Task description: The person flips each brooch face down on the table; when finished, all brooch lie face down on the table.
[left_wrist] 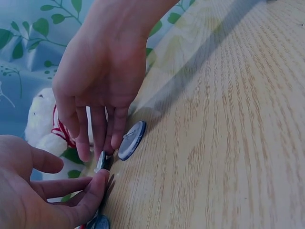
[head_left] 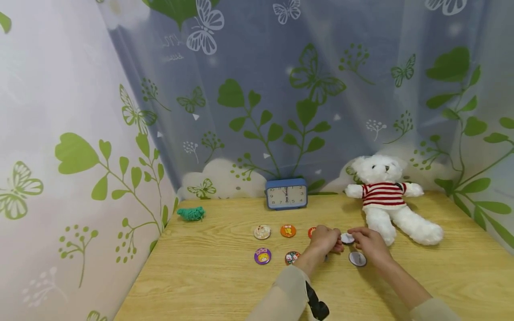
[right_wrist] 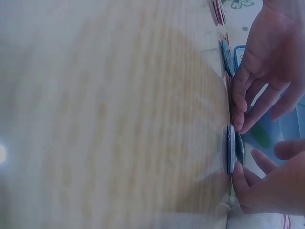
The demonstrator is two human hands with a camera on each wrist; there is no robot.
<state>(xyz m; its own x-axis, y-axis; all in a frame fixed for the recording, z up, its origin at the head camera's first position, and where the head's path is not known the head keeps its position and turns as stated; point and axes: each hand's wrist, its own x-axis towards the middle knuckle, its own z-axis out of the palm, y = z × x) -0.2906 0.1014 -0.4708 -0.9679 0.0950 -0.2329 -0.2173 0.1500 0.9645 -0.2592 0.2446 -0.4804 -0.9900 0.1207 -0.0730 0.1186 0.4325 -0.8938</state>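
Observation:
A round button badge (head_left: 347, 238), pale back up, lies between my two hands. My left hand (head_left: 326, 240) reaches in from its left, with fingertips at its edge in the left wrist view; whether they pinch it is unclear. My right hand (head_left: 371, 245) is on the other side, its fairly straight fingers (left_wrist: 97, 129) touching or nearly touching the badge. Closer to me sits a second badge (head_left: 357, 258), pin side up. A red badge (head_left: 312, 232) is partly covered by my left hand, and beside that wrist is a dark patterned badge (head_left: 292, 257).
Further left are a cream badge (head_left: 262, 232), an orange badge (head_left: 288, 230) and a purple badge (head_left: 263, 256). A blue clock (head_left: 286, 194) stands at the back, a white teddy bear (head_left: 385, 196) sits right, and a green bundle (head_left: 191, 214) lies left on the wooden table (head_left: 201, 276).

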